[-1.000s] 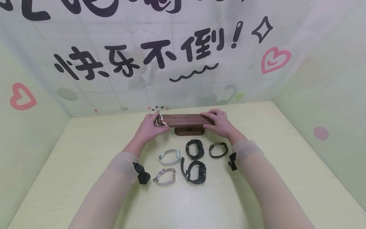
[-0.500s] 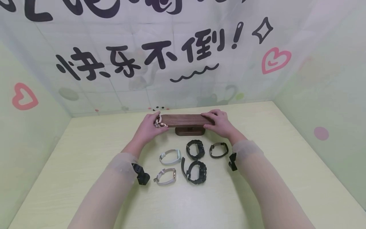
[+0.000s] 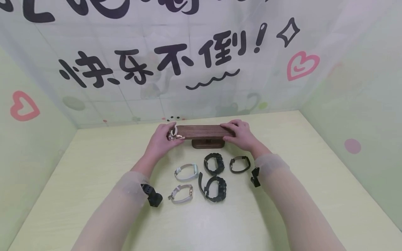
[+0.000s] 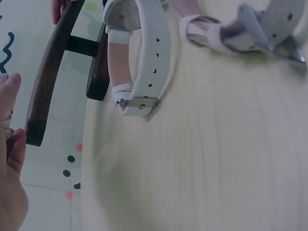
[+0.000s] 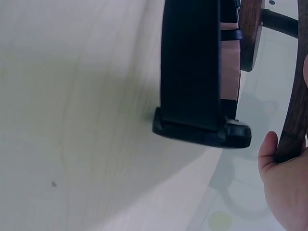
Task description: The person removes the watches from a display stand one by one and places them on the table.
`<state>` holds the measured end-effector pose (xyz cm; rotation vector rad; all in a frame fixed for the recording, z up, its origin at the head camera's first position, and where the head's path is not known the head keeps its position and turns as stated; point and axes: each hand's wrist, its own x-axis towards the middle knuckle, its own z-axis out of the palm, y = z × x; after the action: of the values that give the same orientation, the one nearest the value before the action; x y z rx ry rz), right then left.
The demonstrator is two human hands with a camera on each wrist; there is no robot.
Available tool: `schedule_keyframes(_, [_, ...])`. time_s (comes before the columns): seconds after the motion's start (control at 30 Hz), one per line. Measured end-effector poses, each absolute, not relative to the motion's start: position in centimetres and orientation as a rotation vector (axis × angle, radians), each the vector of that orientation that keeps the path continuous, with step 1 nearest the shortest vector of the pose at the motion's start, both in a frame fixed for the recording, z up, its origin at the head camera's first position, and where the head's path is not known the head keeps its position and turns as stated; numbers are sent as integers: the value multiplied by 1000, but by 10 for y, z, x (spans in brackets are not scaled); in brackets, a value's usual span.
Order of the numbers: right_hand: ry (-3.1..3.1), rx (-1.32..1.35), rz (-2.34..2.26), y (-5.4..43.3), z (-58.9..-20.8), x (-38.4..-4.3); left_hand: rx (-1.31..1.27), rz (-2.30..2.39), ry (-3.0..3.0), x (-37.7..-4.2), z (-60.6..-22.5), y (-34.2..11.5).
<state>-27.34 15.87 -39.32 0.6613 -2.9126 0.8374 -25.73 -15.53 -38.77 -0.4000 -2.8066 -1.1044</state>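
Note:
A dark wooden bar on a stand (image 3: 201,131) stands near the back of the table, its rounded base (image 3: 208,144) below. At the bar's left end my left hand (image 3: 160,140) pinches a wristwatch (image 3: 174,131) with a pale strap and rose-gold metal. The left wrist view shows that hand just off the bar's tip; most of the watch is hidden by fingers. My right hand (image 3: 242,135) grips the bar's right end, thumb on the near side, as the right wrist view (image 5: 288,178) also shows.
In front of the stand lie a light-blue-cased watch (image 3: 195,170), a pale watch (image 3: 191,192), two chunky black watches (image 3: 220,164) (image 3: 222,189) and a slim black band (image 3: 240,164). A printed sheet (image 3: 169,104) hangs behind the table; side walls flank it.
My left hand and the pinched watch have shifted slightly left at the bar's end, and the left forearm has dropped back a little. The right hand stays on the bar.

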Motion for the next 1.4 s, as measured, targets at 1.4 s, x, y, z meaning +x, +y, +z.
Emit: schedule_keyframes(1.4, [-2927, 538, 962, 183, -386, -270, -777, -1111, -2880, -215, -383, -113])
